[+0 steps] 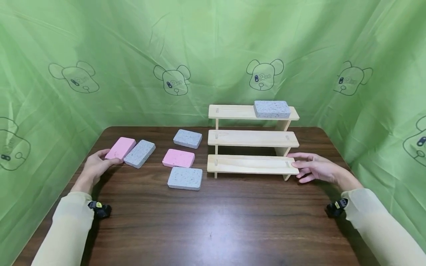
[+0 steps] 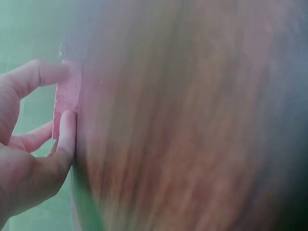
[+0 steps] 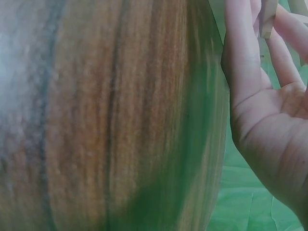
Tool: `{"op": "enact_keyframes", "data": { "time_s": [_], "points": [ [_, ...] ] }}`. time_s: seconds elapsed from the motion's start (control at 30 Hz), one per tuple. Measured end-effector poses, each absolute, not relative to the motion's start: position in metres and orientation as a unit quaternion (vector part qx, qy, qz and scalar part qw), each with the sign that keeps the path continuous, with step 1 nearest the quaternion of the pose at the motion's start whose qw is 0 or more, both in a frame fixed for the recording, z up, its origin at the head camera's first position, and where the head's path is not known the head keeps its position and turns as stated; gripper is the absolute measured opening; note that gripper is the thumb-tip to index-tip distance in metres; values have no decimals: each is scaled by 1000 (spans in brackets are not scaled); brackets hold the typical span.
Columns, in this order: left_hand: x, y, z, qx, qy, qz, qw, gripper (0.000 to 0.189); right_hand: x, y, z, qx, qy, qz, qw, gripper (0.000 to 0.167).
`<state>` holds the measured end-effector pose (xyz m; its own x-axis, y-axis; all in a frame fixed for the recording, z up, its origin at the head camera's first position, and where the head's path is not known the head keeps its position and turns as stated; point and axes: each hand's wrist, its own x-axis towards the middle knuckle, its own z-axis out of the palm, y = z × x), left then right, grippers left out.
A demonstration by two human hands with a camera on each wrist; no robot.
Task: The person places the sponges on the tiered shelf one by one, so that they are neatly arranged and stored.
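Observation:
At the table's left side my left hand (image 1: 97,167) pinches a pink sponge (image 1: 121,147) by its near end, thumb on one side and fingers on the other. In the left wrist view the thumb and fingertips lie on the speckled pink sponge (image 2: 69,96). Right beside it lies a blue-grey sponge (image 1: 139,153). My right hand (image 1: 317,170) grips the right end of the lowest board of a three-step wooden rack (image 1: 249,138), its thumb over the board. In the right wrist view a wooden end (image 3: 267,21) shows between the fingers and thumb.
On the rack's top board sits a blue-grey sponge (image 1: 272,109). Left of the rack lie another blue-grey sponge (image 1: 188,138), a pink sponge (image 1: 178,158) and a pale blue-grey sponge (image 1: 185,178). Green cloth (image 1: 213,44) surrounds the brown table (image 1: 213,221) at the back and sides.

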<state>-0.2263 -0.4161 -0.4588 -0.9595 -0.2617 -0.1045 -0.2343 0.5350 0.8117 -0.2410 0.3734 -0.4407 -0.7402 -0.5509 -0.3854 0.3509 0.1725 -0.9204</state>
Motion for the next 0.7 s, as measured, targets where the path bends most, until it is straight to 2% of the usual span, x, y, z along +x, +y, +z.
{"op": "enact_keyframes", "data": {
  "time_s": [0.3,0.57,0.7],
  "points": [
    [-228,-418,-458,102,-899,-426,8,86,-243,373,-440,-71,694,-628,346,42],
    [-227,-414,-448,91,-932,-347,-49,109,-243,373,-440,-70,699,-622,345,40],
    [-226,-412,-447,97,-935,-337,-47,107,-241,374,-439,-68,702,-621,342,40]
  ]
}}
